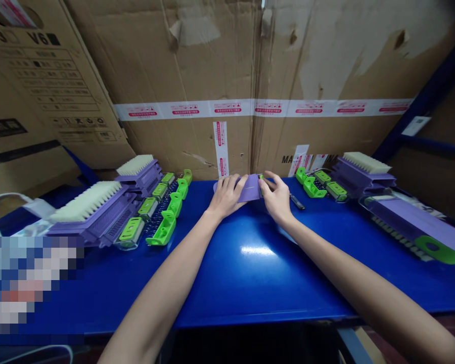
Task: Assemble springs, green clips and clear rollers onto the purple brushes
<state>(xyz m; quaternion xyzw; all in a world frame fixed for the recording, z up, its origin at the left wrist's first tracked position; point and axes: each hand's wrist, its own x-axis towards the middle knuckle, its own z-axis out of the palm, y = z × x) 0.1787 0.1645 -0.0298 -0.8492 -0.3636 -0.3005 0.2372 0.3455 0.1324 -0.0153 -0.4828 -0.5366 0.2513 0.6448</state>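
Observation:
Near the back of the blue table, my left hand [227, 194] is closed over a purple plastic casing [252, 189], with the fingers lying across its top. My right hand [276, 197] pinches a small green part [261, 177] at the casing's right end. Whether that part sits inside the casing or only touches it, I cannot tell. Just beyond the right hand lies a slim dark pen-like tool [297, 202], partly hidden by that hand.
At left, purple brush heads [98, 202] stand bristles up beside green-topped clear parts [147, 207], springs and green caps [167, 225]. More green caps [311, 184], a brush head [360, 174] and an assembled purple-green brush [413, 217] lie right. Cardboard [197, 65] backs the blue table [227, 288].

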